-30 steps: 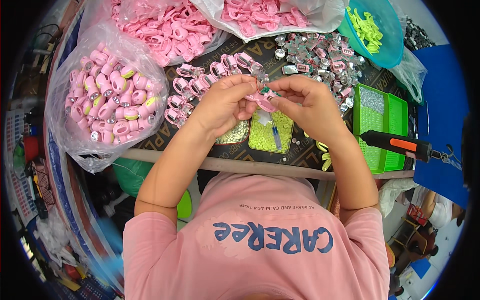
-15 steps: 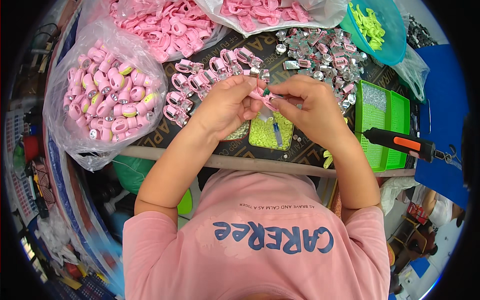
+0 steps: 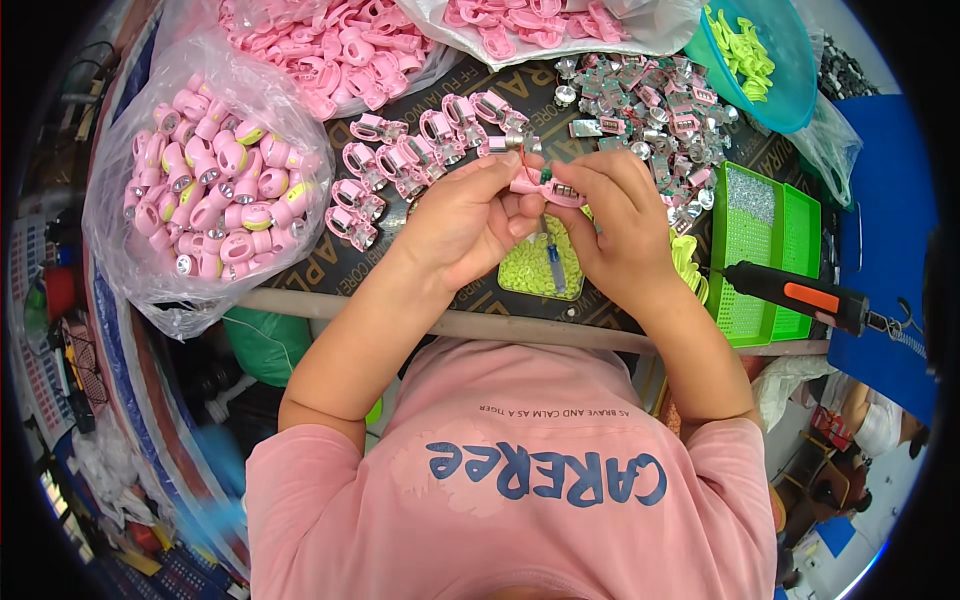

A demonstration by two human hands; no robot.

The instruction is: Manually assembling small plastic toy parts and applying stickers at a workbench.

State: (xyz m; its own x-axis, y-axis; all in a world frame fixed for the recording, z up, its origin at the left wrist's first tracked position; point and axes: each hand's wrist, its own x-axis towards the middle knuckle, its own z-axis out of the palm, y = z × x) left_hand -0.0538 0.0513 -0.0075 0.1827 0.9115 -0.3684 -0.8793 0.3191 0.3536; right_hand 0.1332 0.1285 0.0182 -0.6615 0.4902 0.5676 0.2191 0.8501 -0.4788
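Observation:
Both hands meet over the near middle of the workbench, on one small pink flashlight shell half (image 3: 565,196) with a green part and a thin red wire in it. My left hand (image 3: 470,215) pinches its left end between thumb and fingers; a silvery piece shows just above the fingertips. At the other end my right hand (image 3: 622,212) grips the shell with thumb and forefinger. Just below the hands lies a clear tray of small yellow-green pieces (image 3: 520,272), with a blue-handled screwdriver (image 3: 555,262) on top. Several filled pink flashlight halves (image 3: 405,165) lie behind my left hand.
At left stands a plastic bag of pink flashlights (image 3: 215,190). Pink shells (image 3: 360,50) fill bags at the back. Metal-and-pink inner parts (image 3: 650,110) are heaped beyond my right hand. A teal bowl (image 3: 792,70), green box (image 3: 735,240) and black-orange electric screwdriver (image 3: 800,292) are at right.
Both hands have shifted slightly, carrying the shell half a little to the right. It now lies flatter, with its inside showing more. The yellow-green strips beside my right wrist are more visible.

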